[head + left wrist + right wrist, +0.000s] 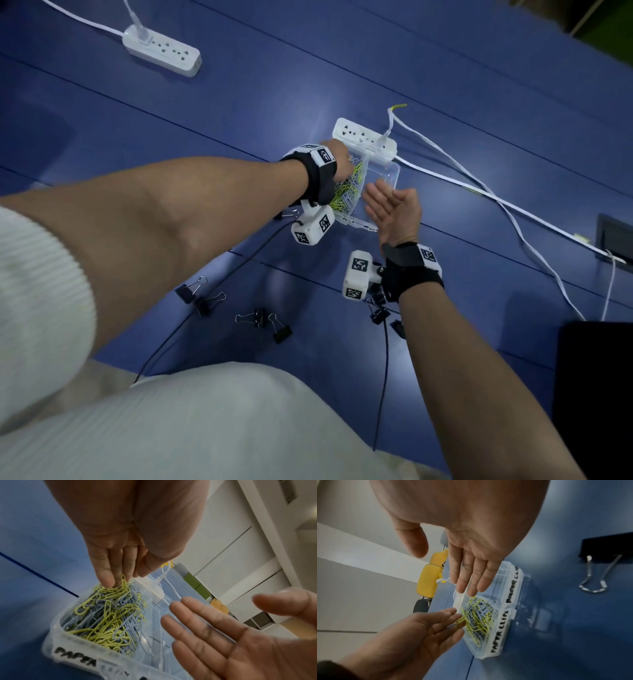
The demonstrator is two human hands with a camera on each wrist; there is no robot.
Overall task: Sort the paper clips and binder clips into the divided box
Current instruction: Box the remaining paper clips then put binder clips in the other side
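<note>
Left hand (pixel 120 536) fingertips down in paper clips (pixel 109 616); right hand (pixel 394 210) flat, palm up

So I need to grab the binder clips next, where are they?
Head view: the binder clips lie loose on the blue table, nearer the person than the divided box, below both wrists.

Person: white ribbed sleeve (pixel 37 308); black wrist straps (pixel 409 274) behind the fingers; white camera modules (pixel 356 274) bearing black-and-white square markers; thin black cables (pixel 382 377).

Clear glossy plastic divided box (pixel 56 639); beside it, matt coated paper clips (pixel 109 615), black binder clips (pixel 255 317) with shiny wire handles.
</note>
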